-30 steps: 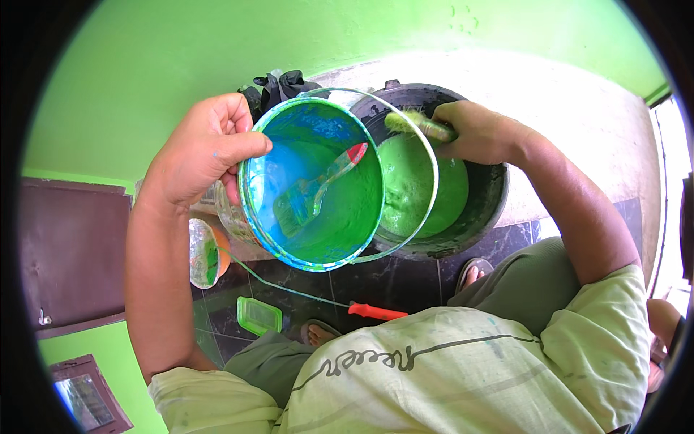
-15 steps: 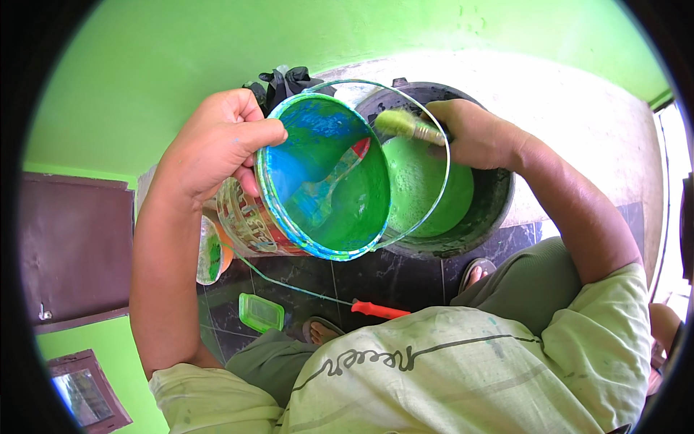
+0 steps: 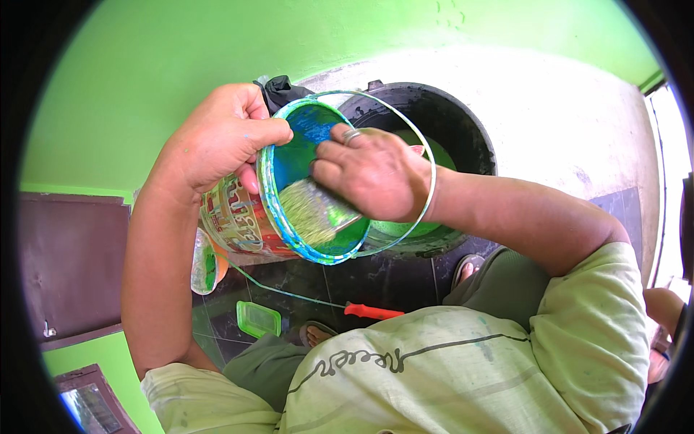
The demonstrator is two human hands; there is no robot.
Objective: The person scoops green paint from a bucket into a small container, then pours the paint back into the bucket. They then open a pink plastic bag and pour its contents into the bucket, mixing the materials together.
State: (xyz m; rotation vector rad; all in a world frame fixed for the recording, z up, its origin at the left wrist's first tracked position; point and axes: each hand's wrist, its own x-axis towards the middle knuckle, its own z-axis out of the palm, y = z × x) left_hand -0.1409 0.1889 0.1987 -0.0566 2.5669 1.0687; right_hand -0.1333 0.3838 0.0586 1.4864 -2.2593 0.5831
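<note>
My left hand (image 3: pixel 224 141) grips the rim of a paint bucket (image 3: pixel 242 217), thumb over the edge. The bucket is tilted with its mouth facing right, its inside smeared green and blue. In my right hand (image 3: pixel 379 173) is a wide paintbrush (image 3: pixel 311 210), its pale green bristles at the lower side of the bucket's mouth. The thin wire handle (image 3: pixel 434 173) arches around my right wrist. Behind and to the right stands a large black tub (image 3: pixel 477 137) with green liquid (image 3: pixel 387 227) in it, partly hidden by my right hand and the bucket.
A roller frame with a red handle (image 3: pixel 372 311) and a green plastic lid (image 3: pixel 258 319) lie on dark floor tiles near my feet. A paint-stained clear container (image 3: pixel 204 264) sits left of the bucket. Black plastic (image 3: pixel 285 92) lies behind it, by the green wall (image 3: pixel 181 50).
My right hand has moved left from above the tub to the bucket's mouth, carrying the paintbrush. The bucket has turned so less of its inside shows. My left hand keeps its hold.
</note>
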